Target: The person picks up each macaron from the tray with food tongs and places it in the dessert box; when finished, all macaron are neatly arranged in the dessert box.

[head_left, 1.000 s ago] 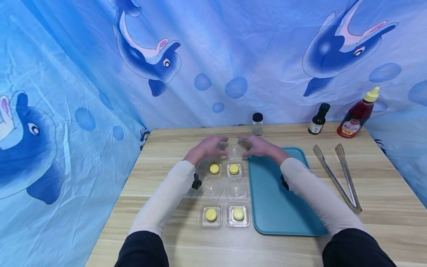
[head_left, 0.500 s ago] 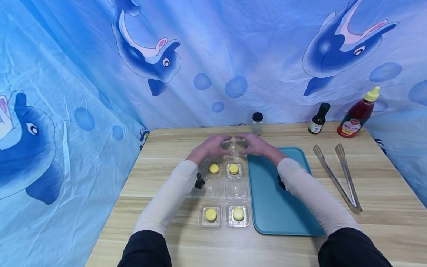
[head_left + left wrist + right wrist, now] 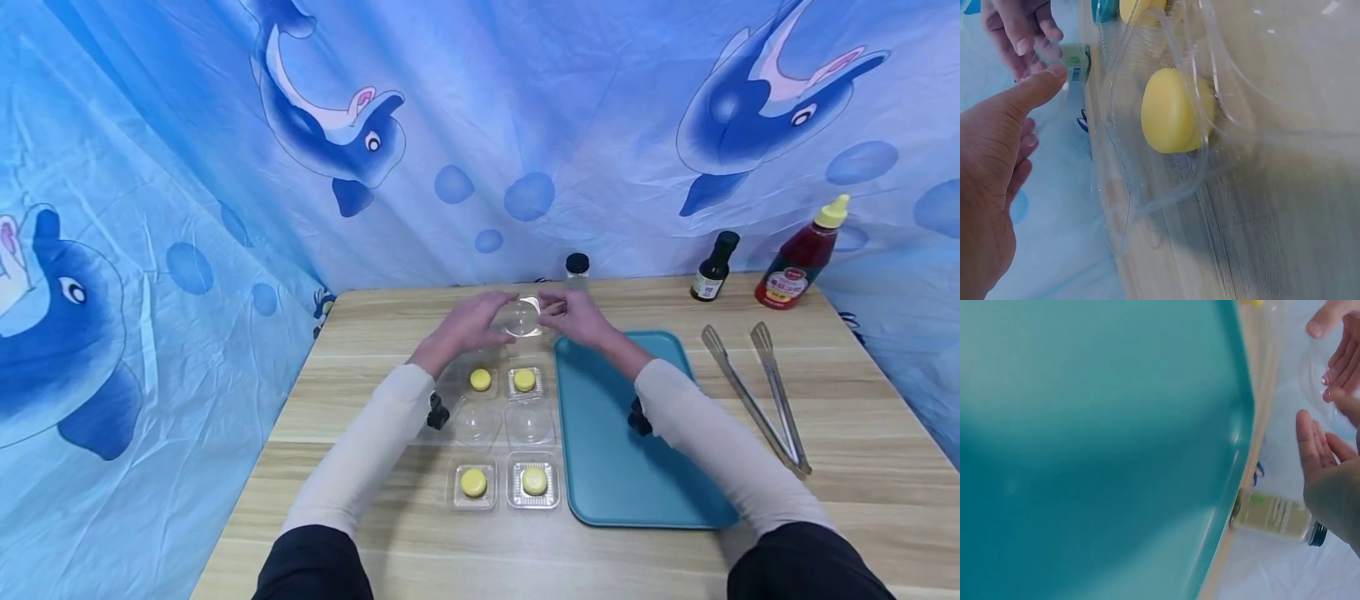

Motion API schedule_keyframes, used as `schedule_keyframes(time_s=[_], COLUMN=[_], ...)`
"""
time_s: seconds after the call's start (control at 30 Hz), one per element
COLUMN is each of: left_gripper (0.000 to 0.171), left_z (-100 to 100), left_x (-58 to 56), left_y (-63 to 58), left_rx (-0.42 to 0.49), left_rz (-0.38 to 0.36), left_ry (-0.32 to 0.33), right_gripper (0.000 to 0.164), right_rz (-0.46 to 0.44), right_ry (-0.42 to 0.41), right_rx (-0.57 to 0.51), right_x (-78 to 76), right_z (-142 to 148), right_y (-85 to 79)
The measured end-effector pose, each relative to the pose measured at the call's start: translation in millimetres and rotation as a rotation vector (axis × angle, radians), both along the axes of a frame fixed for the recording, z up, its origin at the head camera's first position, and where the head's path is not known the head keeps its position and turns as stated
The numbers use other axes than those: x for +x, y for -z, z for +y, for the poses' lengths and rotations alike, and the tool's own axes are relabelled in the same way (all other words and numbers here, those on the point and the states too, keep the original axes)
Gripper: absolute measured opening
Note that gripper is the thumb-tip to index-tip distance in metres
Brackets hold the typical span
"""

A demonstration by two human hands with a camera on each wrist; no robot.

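Observation:
Between my two hands a clear plastic domed lid (image 3: pixel 522 318) is raised above the far row of small boxes. My left hand (image 3: pixel 474 323) holds its left edge with thumb and fingers; my right hand (image 3: pixel 579 320) pinches the opposite edge. In the right wrist view the transparent lid (image 3: pixel 1314 375) spans the gap between both hands. Below it, two round yellow cakes, the left one (image 3: pixel 481 380) and the right one (image 3: pixel 524 380), sit in clear square trays. Another pair, a left cake (image 3: pixel 474 482) and a right cake (image 3: pixel 535 481), lies in nearer trays with their domed lids (image 3: pixel 530 422) folded back.
A teal tray (image 3: pixel 630 467) lies right of the boxes, under my right forearm. Metal tongs (image 3: pixel 772 400) rest farther right. Along the back edge stand a black-capped jar (image 3: pixel 577 267), a small dark bottle (image 3: pixel 715 267) and a red sauce bottle (image 3: pixel 802 258). A dolphin-print curtain (image 3: pixel 487 125) hangs behind.
My hands have closed on the domed lid and tilted it up, so its edge now glints between them. The cakes, tray and bottles have stayed put.

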State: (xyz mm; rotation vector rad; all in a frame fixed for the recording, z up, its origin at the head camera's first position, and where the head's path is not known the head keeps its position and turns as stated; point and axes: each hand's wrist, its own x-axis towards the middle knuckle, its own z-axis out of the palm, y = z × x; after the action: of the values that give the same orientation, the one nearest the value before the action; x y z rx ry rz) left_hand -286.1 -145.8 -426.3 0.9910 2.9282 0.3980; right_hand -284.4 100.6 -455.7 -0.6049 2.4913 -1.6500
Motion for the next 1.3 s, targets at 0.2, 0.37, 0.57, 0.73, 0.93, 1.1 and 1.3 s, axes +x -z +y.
schedule_keyframes(time_s=[0.2, 0.37, 0.57, 0.73, 0.93, 1.1, 1.3], left_gripper=[0.089, 0.091, 0.075, 0.046, 0.048, 0.047, 0.049], left_z=[-4, -6, -10, -13, -14, -17, -22], left_x=[5.6, 13.9, 21.7, 26.6, 30.2, 31.2, 36.4], left_y=[-0.8, -0.6, 0.8, 4.8, 8.6, 6.7, 1.9], left_rx=[-0.038, 0.041, 0.247, 0.398, 0.603, 0.65, 0.561], left_rz=[0.131, 0.176, 0.111, -0.048, -0.373, -0.543, -0.598], left_ry=[0.065, 0.083, 0.069, 0.028, 0.057, 0.089, 0.082], right_gripper=[0.032, 0.022, 0.01, 0.005, 0.014, 0.016, 0.018], right_rz=[-0.17, -0.212, -0.131, 0.031, 0.303, 0.403, 0.354], right_ry=[0.11, 0.157, 0.192, 0.192, 0.138, 0.069, -0.03], right_rx=[-0.149, -0.244, -0.235, -0.165, -0.114, -0.157, -0.079], right_x=[7.7, 13.2, 21.7, 30.5, 39.9, 48.7, 56.4], right_z=[-5, -8, -6, -1, 0, -2, 1], right_y=[-8.1, -13.0, -17.5, -19.4, -15.0, -10.0, -8.8])
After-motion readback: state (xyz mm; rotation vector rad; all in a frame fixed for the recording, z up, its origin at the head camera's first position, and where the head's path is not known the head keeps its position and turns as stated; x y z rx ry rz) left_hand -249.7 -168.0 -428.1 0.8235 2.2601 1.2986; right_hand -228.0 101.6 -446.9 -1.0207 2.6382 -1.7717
